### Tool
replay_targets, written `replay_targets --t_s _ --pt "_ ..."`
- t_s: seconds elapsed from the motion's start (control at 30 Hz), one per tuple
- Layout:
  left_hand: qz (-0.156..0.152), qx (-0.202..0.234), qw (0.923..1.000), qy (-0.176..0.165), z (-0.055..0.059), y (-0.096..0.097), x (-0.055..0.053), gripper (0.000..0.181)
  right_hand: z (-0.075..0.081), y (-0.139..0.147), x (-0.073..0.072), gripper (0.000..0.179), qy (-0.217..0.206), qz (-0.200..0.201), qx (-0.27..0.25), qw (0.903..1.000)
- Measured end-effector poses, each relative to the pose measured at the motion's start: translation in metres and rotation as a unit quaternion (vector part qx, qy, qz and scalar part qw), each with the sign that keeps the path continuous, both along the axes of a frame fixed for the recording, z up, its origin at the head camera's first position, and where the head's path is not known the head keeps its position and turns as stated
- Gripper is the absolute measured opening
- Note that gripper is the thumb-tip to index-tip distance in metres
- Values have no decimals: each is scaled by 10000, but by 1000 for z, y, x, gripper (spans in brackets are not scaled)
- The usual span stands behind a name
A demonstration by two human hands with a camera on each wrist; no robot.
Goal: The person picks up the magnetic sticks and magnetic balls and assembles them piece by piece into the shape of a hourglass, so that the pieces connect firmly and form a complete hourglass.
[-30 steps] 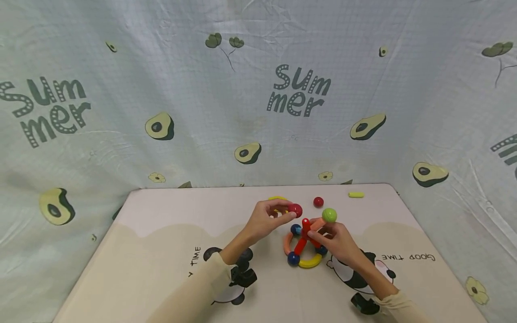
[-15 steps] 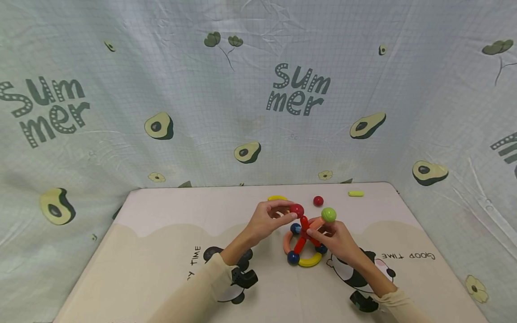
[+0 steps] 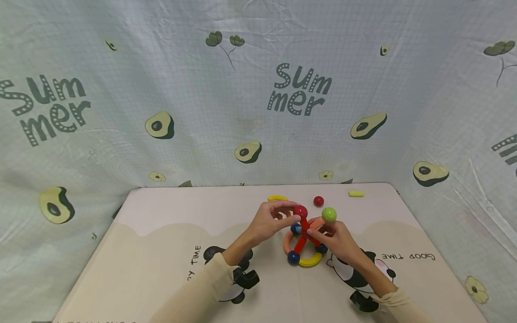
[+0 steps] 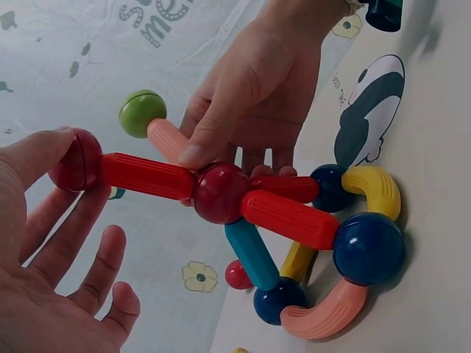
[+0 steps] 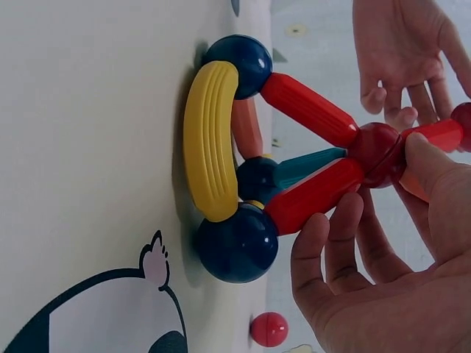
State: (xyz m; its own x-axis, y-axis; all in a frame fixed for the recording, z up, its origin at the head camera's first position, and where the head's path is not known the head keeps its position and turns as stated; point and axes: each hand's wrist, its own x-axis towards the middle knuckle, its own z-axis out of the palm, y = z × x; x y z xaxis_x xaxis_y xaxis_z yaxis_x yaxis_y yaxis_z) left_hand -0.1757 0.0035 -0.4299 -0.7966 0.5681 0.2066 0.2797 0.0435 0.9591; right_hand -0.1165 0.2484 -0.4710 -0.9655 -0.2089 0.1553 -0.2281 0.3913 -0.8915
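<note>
Left hand [image 3: 268, 224]: set up and left of the hub [image 4: 221, 193]; the tip ball [image 4: 79, 163] is pinched in it, with the last two fingers held clear.
Right hand [image 3: 340, 242]: placed just right of the hub, the nearer of the two; the pink rod [image 4: 168, 140] is gripped at its hub end.
Upper rod [image 4: 147, 175]: its long axis is directed upward from the hub, tilted slightly left, toward the left hand; its free end is met by the tip ball, apparently touching.
Green ball [image 3: 329, 215]: carried up and right of the hub, on the pink rod's far end.
Legs [image 5: 305, 107]: two red and one teal, splayed downward from the hub to navy balls [image 5: 237, 241].
Ring [image 5: 210, 140]: laid below the hub on the table [image 3: 161, 251], formed of navy balls and curved pieces.
Loose ball [image 3: 318, 201]: left lying beyond the hub, slightly right.
Lime stick [image 3: 356, 194]: left farther right.
</note>
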Motion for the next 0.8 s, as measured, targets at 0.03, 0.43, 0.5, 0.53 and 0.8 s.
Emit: replay_targets --t_s 0.03,0.43,0.5,0.53,0.8 --pt "-2 -8 10000 -13 0 0 0 33 0 0 0 31 -17 -4 -1 10000" --pt "92 26 9999 -136 0 0 5 33 1 3 -3 31 -417 318 -395 9978" --pt "90 15 9999 -130 0 1 6 34 2 4 -5 33 -547 400 -439 9967" --pt "83 9 9999 -123 -1 1 6 33 2 5 -5 33 -610 431 -447 9962" --pt "28 -11 10000 4 -1 2 7 34 2 8 -8 35 -814 587 -552 9934"
